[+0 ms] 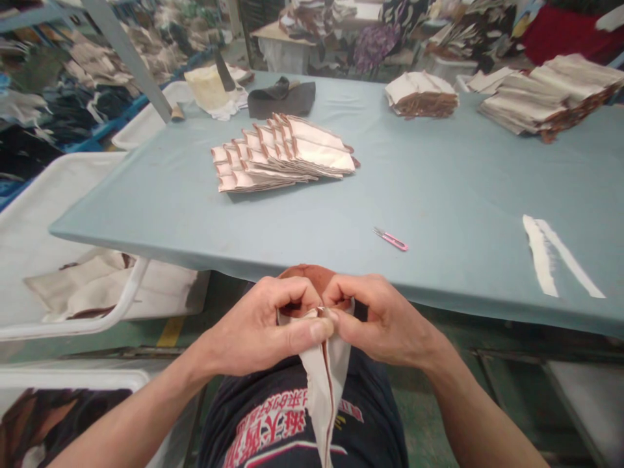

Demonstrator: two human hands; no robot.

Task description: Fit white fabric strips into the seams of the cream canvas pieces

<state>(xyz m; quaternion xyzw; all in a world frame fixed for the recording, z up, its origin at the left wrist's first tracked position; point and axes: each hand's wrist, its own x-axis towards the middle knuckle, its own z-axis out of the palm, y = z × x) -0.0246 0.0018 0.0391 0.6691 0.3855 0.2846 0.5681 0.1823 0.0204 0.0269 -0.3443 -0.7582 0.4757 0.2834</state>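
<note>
My left hand (280,322) and my right hand (373,318) meet at the near table edge, thumbs and fingers pinched together. Between them they grip a sewn fabric piece (316,383), off-white on one face and rust-brown on the other, with a seam running down the middle. Its brown part curves up behind my fingers, and a narrow off-white tail hangs in front of my dark apron. Beyond my hands, pink-handled thread snips (391,239) lie on the blue-green table (453,201).
A fanned stack of similar pieces (287,153) lies mid-table. More bundles (422,94) and a larger pile (550,97) sit at the back right. Two off-white strips (560,257) lie at right. A white bin (73,188) stands left, beside a slanted metal post (129,58).
</note>
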